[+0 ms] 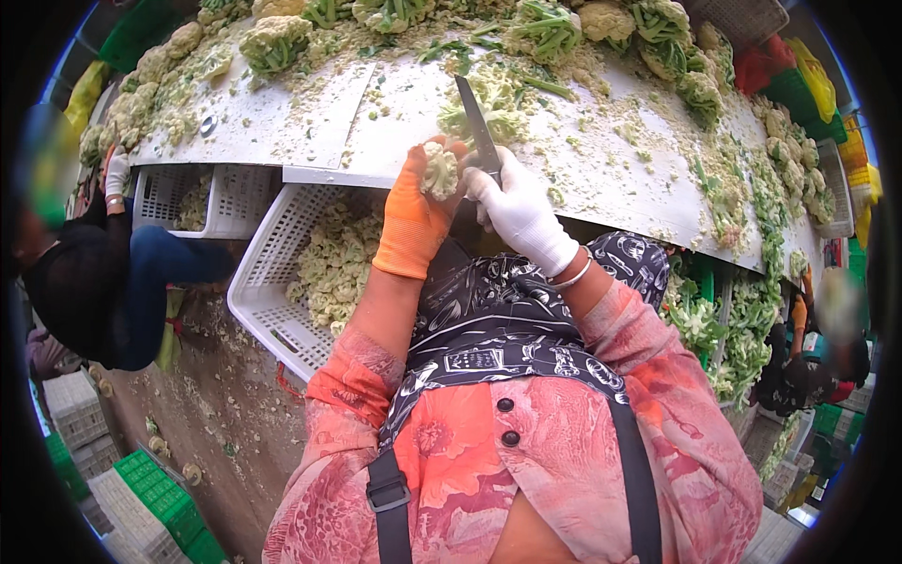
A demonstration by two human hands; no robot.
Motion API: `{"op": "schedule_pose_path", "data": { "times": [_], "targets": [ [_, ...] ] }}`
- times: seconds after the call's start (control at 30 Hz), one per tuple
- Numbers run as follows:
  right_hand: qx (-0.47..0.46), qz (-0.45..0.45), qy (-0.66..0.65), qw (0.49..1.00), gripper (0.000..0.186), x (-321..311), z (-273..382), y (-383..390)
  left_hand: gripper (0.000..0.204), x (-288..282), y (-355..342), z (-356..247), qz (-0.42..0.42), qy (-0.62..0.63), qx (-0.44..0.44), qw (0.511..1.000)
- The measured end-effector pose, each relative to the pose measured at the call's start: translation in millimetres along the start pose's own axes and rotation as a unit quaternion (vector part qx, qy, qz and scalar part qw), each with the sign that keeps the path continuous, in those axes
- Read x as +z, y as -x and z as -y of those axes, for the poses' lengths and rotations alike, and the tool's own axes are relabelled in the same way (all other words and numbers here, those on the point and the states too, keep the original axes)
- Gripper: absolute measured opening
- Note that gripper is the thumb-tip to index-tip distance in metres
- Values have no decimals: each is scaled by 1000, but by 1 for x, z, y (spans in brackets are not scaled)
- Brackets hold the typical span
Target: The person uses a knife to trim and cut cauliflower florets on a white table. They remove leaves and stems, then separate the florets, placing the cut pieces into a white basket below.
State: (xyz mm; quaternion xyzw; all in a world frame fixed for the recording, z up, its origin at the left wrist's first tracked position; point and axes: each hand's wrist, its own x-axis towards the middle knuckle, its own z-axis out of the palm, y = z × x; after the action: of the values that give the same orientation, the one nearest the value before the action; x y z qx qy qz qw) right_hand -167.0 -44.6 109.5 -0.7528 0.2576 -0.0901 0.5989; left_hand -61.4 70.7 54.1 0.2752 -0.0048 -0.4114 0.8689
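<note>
My left hand (413, 216), in an orange glove, is closed round a small cauliflower floret (440, 171) near the table's front edge. My right hand (521, 207), in a white glove with a bangle at the wrist, grips a knife (479, 127). Its blade points up and away over the table, just right of the floret. The knife's handle is mostly hidden in my fingers. Beyond the blade lies a trimmed, leafy cauliflower piece (498, 103). Below and left of my left hand, a white slotted crate (272, 254) holds many cut florets (338, 258).
The white table (310, 113) is strewn with crumbs and leaves. Cauliflower heads (272, 42) line its far side. Another white crate (240, 202) stands under it at left. Leaves (695, 320) pile at lower right. Co-workers (75, 273) sit at both sides. Green crates (164, 493) stand lower left.
</note>
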Motion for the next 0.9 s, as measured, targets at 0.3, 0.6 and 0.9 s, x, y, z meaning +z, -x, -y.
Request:
{"op": "schedule_pose_path", "data": {
  "times": [0.3, 0.6, 0.9],
  "targets": [
    [-255, 133, 220, 932, 27, 22, 2, 17, 69, -27, 36, -41, -17, 30, 27, 999],
    [-162, 193, 323, 912, 21, 47, 6, 15, 54, -39, 56, -45, -3, -5, 102, 995],
    [-16, 385, 209, 899, 33, 84, 19, -12, 52, -61, 86, -62, -67, -48, 180, 980]
  ]
}}
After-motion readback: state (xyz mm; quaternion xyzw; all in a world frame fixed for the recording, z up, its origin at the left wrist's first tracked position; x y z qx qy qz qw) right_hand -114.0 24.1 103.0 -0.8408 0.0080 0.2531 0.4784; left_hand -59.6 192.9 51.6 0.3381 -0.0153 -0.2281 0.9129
